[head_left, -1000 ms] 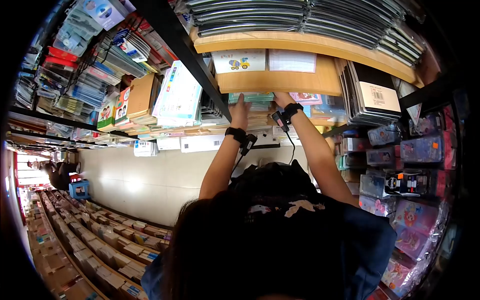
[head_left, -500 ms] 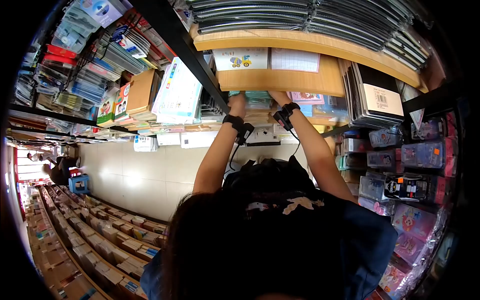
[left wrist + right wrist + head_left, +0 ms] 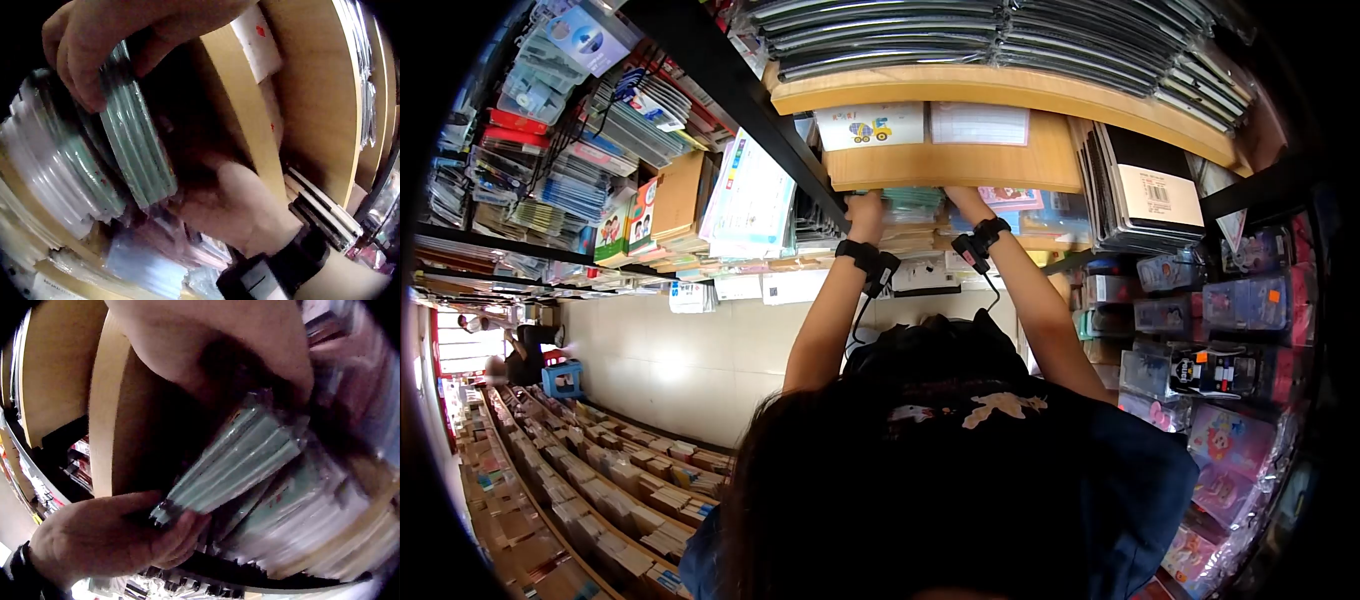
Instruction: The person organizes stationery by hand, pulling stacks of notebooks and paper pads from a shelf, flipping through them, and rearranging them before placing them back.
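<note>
In the head view, a small stack of thin green plastic-wrapped packs (image 3: 913, 203) sits under a wooden shelf board, between my two hands. My left hand (image 3: 864, 217) grips one end; in the left wrist view its fingers (image 3: 84, 75) curl over the stack (image 3: 139, 147). At the opposite end is my right hand (image 3: 968, 204), its fingertips hidden behind the packs and in shadow. The right wrist view has the right hand (image 3: 219, 337) above the stack's far end, and the left thumb and fingers pinching the near end. The stack is tilted over other wrapped packs (image 3: 300, 512).
A wooden shelf board (image 3: 960, 165) overhangs both hands, holding a card with a yellow truck (image 3: 870, 125). Black notebooks (image 3: 1145, 185) stand to the right; a black upright post (image 3: 770, 110) is close on the left. Pink and blue packs (image 3: 150, 259) lie beside the stack.
My left hand has shifted slightly left and down, its raised fingers now out of sight in the head view. The right hand remains at the stack's right end.
</note>
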The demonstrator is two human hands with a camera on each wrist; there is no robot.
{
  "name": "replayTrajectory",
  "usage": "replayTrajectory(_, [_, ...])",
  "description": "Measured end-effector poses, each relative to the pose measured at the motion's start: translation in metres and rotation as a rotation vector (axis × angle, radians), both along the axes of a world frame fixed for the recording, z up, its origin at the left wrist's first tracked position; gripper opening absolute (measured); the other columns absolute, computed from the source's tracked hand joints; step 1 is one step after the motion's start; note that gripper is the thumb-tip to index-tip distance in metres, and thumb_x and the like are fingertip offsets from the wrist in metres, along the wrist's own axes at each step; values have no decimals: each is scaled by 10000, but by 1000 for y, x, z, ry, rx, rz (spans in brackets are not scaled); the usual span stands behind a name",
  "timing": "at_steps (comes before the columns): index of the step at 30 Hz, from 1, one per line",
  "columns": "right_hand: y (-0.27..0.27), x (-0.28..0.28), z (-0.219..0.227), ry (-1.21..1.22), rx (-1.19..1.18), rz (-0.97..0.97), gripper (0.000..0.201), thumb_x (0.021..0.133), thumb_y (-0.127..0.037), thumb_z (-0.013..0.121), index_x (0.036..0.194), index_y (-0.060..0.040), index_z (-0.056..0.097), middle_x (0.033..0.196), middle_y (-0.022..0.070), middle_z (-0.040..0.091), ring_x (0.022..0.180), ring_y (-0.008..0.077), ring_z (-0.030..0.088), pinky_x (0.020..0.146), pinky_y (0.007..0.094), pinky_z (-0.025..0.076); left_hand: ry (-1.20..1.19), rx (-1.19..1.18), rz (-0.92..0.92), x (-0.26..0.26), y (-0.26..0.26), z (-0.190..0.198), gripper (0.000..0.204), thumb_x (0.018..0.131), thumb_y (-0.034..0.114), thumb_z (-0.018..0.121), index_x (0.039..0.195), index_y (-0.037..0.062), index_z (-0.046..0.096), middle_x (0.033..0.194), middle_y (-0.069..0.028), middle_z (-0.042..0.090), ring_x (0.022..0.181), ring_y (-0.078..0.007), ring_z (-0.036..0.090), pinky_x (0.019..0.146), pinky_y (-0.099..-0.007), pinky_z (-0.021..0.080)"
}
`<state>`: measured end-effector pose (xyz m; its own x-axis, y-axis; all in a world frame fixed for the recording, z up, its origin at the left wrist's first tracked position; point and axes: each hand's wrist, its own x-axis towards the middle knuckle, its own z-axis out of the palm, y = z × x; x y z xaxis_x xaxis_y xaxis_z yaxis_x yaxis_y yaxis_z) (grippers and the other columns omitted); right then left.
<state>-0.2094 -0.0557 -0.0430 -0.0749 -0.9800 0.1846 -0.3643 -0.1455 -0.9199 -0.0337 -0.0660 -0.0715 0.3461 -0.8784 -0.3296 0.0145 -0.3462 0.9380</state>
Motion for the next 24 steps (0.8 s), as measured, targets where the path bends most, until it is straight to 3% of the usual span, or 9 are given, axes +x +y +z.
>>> replayTrajectory(3, [11, 5, 12, -18, 81, -52, 336, 780, -260, 463, 1005, -11, 480, 989, 152, 513, 945, 267, 464, 790, 322, 356, 280, 28, 96, -9, 19, 61, 219, 753, 104, 517, 911, -37, 457, 838, -110, 512, 626, -154, 541, 524, -235, 473])
replayTrajectory(5, [13, 4, 7, -57, -8, -21, 309, 787, -228, 453, 1001, -6, 478, 981, 153, 514, 938, 269, 466, 786, 323, 357, 559, -146, -80, -8, 26, 72, 208, 781, 120, 482, 909, -42, 457, 856, -117, 505, 664, -172, 548, 575, -246, 495])
replayTrajectory(8, [10, 5, -10, 82, -154, -99, 276, 791, -199, 441, 972, 3, 488, 960, 155, 522, 906, 271, 479, 765, 329, 368, 602, -119, -48, -11, 29, 75, 228, 791, 135, 477, 936, -39, 455, 872, -116, 517, 699, -176, 549, 600, -255, 494])
replayTrajectory(12, [19, 5, 16, 82, -77, -82, 251, 788, -180, 433, 937, 10, 500, 941, 164, 528, 885, 286, 486, 746, 334, 375, 655, -138, -111, -10, 30, 80, 246, 794, 162, 483, 957, -21, 460, 878, -107, 527, 696, -177, 549, 610, -257, 488])
replayTrajectory(15, [16, 5, 5, -134, 32, -66, 226, 779, -142, 426, 912, 23, 503, 922, 177, 530, 882, 306, 485, 728, 334, 381, 598, -196, -250, -5, 16, 57, 307, 764, 181, 525, 1010, 21, 435, 882, -125, 531, 723, -193, 548, 626, -310, 466])
replayTrajectory(17, [8, 3, -26, 90, 83, -167, 220, 764, -127, 431, 908, 23, 501, 912, 199, 523, 883, 323, 482, 715, 341, 386, -31, -193, -167, -5, 7, 32, 434, 721, 298, 566, 1020, 4, 452, 905, -145, 532, 769, -253, 519, 733, -391, 395])
replayTrajectory(18, [13, 5, -16, 92, 80, -168, 220, 764, -127, 431, 908, 23, 501, 912, 199, 523, 883, 323, 482, 715, 341, 386, -30, -195, -168, -4, 7, 29, 434, 721, 298, 566, 1020, 4, 452, 905, -145, 532, 769, -253, 519, 733, -391, 395])
replayTrajectory(20, [30, 14, 22, 173, 64, -166, 214, 746, -122, 446, 901, 11, 507, 891, 207, 528, 863, 326, 491, 703, 352, 391, -597, -113, -344, 0, 10, 28, 511, 696, 369, 554, 1029, -7, 460, 978, -176, 503, 910, -324, 439, 828, -440, 278])
replayTrajectory(24, [10, 9, -7, 183, -117, -154, 205, 726, -102, 461, 899, -8, 516, 873, 200, 536, 849, 329, 497, 702, 355, 393, -686, 53, -246, -14, 14, 43, 504, 716, 399, 498, 1030, 6, 464, 1057, -193, 454, 1009, -359, 351, 871, -435, 215])
